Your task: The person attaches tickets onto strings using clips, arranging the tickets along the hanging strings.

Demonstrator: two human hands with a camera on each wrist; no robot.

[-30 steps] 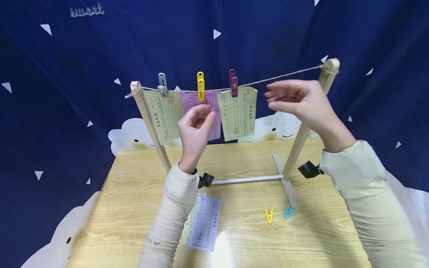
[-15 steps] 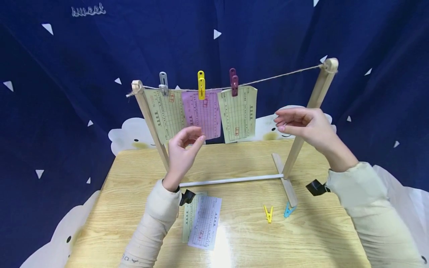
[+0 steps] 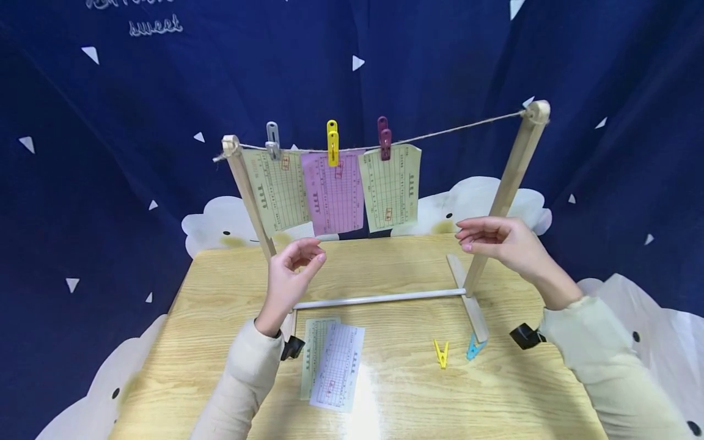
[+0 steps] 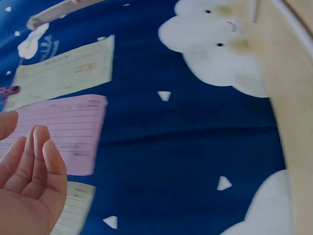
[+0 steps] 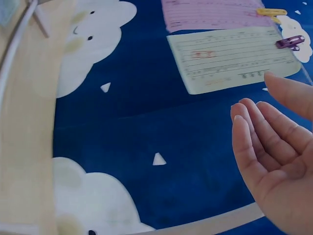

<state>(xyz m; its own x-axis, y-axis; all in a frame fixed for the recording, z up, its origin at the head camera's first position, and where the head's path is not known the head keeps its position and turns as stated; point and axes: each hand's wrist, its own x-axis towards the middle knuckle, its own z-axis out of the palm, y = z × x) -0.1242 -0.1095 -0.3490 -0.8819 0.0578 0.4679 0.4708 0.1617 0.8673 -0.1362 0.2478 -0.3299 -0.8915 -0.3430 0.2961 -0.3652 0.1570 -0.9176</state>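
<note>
Your left hand (image 3: 288,275) hangs in the air above the wooden table (image 3: 187,342), its fingers loosely curved with the thumb apart from them, and it holds nothing. Your right hand (image 3: 500,244) is also raised and empty, its fingers relaxed and slightly bent, pointing toward the left hand.

Above and beyond your left fingertips, three slips hang from the twine (image 3: 456,127) of the small wooden rack (image 3: 508,177): a green slip (image 3: 275,192) under a grey peg (image 3: 272,139), a pink slip (image 3: 334,194) under a yellow peg (image 3: 332,142), and a second green slip (image 3: 392,186) under a purple peg (image 3: 384,135). The slips overlap a little at their edges. The pink slip is nearest to your left fingertips, up and slightly to their right; the second green slip lies up and to the left of your right fingertips. The rack's right post stands just behind your right hand.

Below your left wrist, two loose slips (image 3: 332,363) lie overlapped on the table. Below and left of your right fingers, a loose yellow peg (image 3: 441,353) and a blue peg (image 3: 473,346) lie near the rack's right foot, the blue one touching it. The white crossbar (image 3: 379,298) runs low between your two hands.
</note>
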